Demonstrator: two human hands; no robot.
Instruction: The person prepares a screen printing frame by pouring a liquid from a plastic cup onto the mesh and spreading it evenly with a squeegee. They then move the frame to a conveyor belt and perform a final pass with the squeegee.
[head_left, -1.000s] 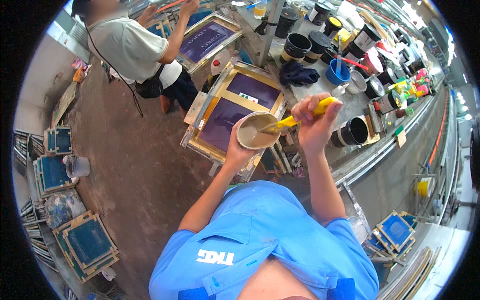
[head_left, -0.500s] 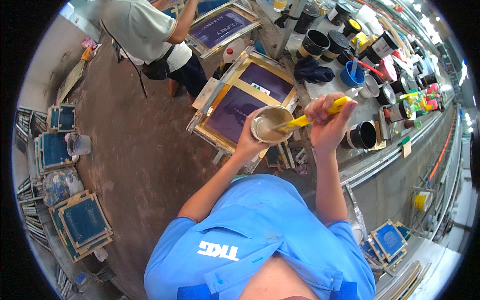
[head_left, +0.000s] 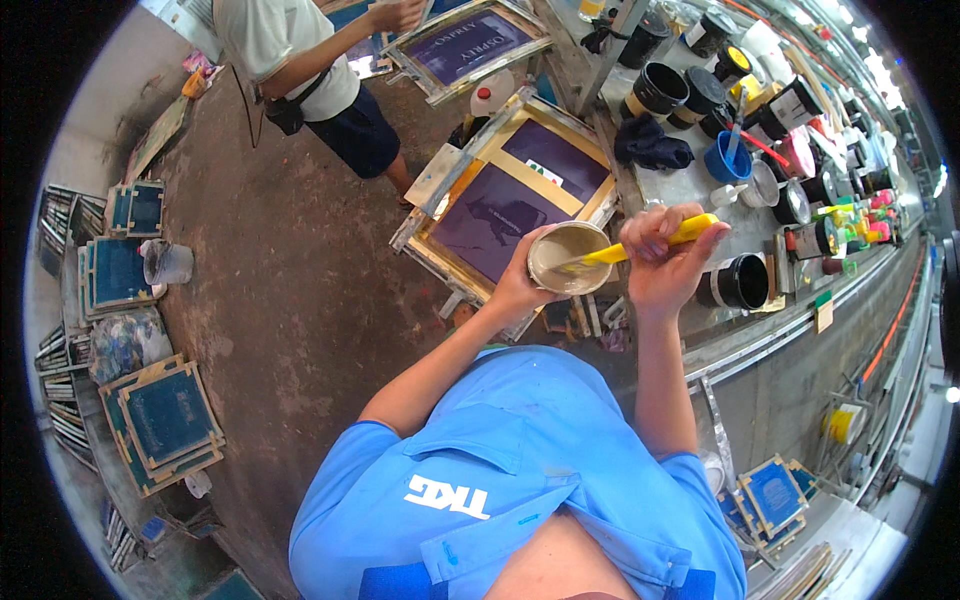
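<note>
My left hand [head_left: 524,280] is wrapped round a small round tub [head_left: 547,250] and holds it tilted so that its mouth faces me. Thick beige ink or paste coats its inside. In my closed right hand [head_left: 668,258] is a spatula with a yellow handle [head_left: 694,228]. Its blade slants into the tub and touches the beige paste; the blade's tip is smeared with it. Just beyond the tub lies a wooden-edged printing screen [head_left: 500,205] with dark purple mesh and tan tape.
The bench [head_left: 690,185] on the right bears several black tubs [head_left: 738,282], a blue bowl [head_left: 722,160] and a dark cloth [head_left: 652,143]. A co-worker [head_left: 335,110] stands at far left beside another screen [head_left: 465,48]. More screens [head_left: 165,420] lean at the left wall.
The whole view has shifted slightly, with both hands a little farther right in it. The spatula has moved within the tub. The co-worker has changed posture and moved an arm.
</note>
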